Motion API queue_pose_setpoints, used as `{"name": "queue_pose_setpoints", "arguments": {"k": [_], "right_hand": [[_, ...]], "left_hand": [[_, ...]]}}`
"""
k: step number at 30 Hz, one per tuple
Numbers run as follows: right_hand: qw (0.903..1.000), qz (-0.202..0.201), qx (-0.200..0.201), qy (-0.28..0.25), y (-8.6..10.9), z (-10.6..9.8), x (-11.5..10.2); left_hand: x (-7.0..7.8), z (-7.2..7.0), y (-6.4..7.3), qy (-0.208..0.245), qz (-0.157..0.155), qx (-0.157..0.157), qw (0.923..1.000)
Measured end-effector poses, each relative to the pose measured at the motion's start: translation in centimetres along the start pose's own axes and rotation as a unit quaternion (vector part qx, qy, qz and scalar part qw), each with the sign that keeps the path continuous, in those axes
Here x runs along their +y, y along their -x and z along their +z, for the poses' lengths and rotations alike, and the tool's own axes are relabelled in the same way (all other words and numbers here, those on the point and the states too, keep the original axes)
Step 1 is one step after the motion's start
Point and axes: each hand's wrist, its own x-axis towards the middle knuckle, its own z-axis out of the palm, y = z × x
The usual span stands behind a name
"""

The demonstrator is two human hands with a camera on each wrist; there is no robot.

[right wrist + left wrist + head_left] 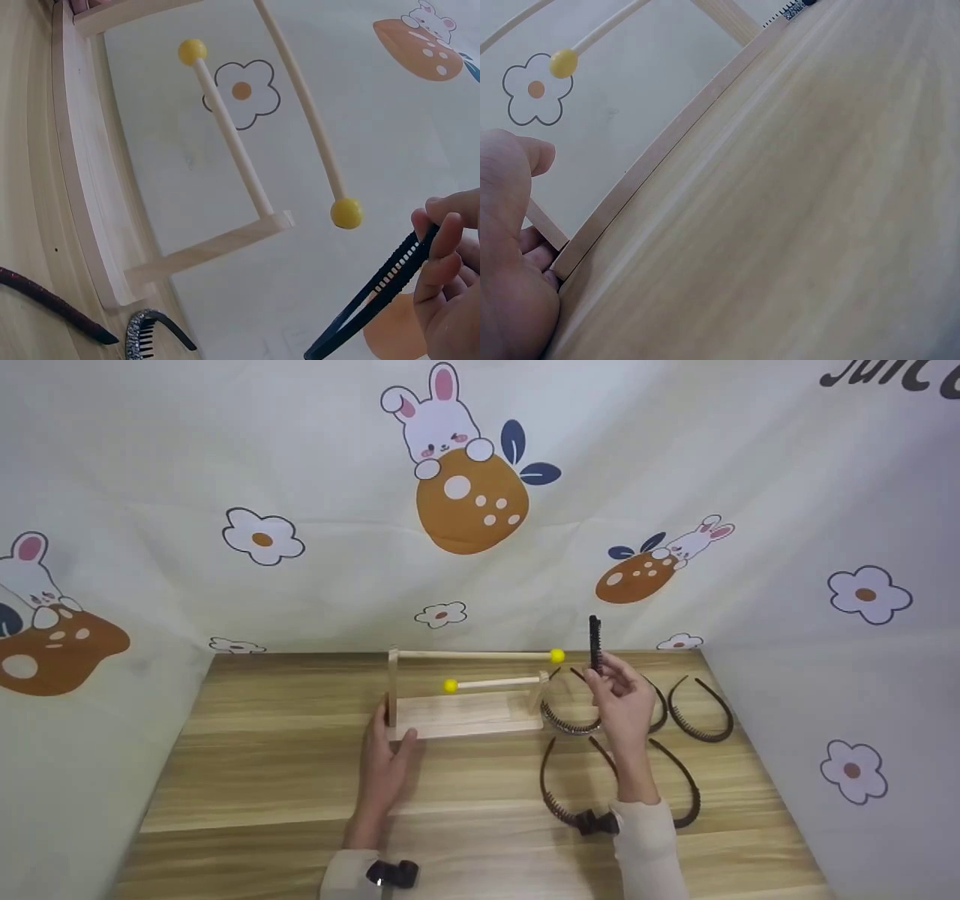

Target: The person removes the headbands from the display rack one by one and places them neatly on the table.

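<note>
My right hand (pixel 628 705) pinches one end of a black toothed headband (pixel 386 289) between thumb and fingers, raised above the table. It is beside the yellow ball tip of the upper rod (pixel 480 655) on a pale wooden rack (pixel 465 727). At the rack's other end, my left hand (pixel 386 765) holds the base by the left post, its fingers partly hidden behind the wood. A shorter, lower rod (pixel 232 142) points left from the right post and also ends in a yellow ball. Both rods are bare.
Several dark headbands lie on the wood-grain table (pixel 262 780) at the right, among them one at the far right (pixel 701 735) and a glittery one (pixel 139 334) close to the rack's right end. A cloth backdrop (pixel 337 585) with rabbits and flowers rises behind and at both sides.
</note>
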Motion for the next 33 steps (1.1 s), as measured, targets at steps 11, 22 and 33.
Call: {"name": "queue_pose_setpoints", "arguments": {"k": [11, 22, 33], "right_hand": [[0.9981, 0.022, -0.02, 0.055, 0.1, -2.4, 0.9], [0.9826, 0.049, -0.015, 0.178, 0.5, -5.4, 1.9], [0.96, 0.039, -0.055, 0.272, 0.8, -7.7, 2.5]], "left_hand": [[-0.1, 0.0, 0.0, -0.003, 0.002, 0.001, 1.0], [0.1, -0.1, 0.1, -0.008, 0.0, 0.003, 1.0], [0.0, -0.1, 0.1, -0.003, 0.005, 0.002, 1.0]]}}
